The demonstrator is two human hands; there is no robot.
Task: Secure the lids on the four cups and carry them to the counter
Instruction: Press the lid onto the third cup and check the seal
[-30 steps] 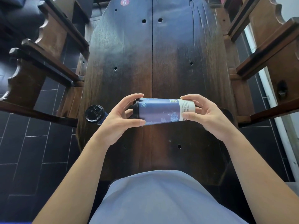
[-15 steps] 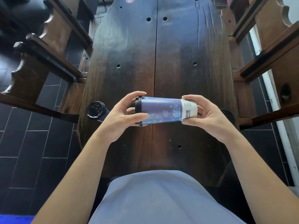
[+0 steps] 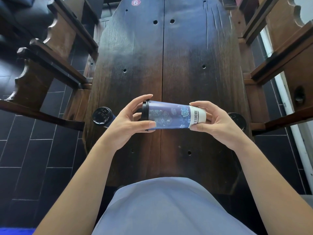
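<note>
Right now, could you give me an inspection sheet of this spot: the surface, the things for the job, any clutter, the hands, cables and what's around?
Surface: dark wooden table, two planks with small round holes and a number 6 sticker at the far end.
Job's things: blue patterned cup held sideways above the table, black lid on its left end; a second lidded cup at the table's left edge; a dark lid partly hidden behind the right hand.
Clutter: nothing seen.
Hands: left hand grips the lid end; right hand grips the cup's base.
Cables: nothing seen.
Surroundings: wooden chairs on both sides, dark tiled floor.
</note>
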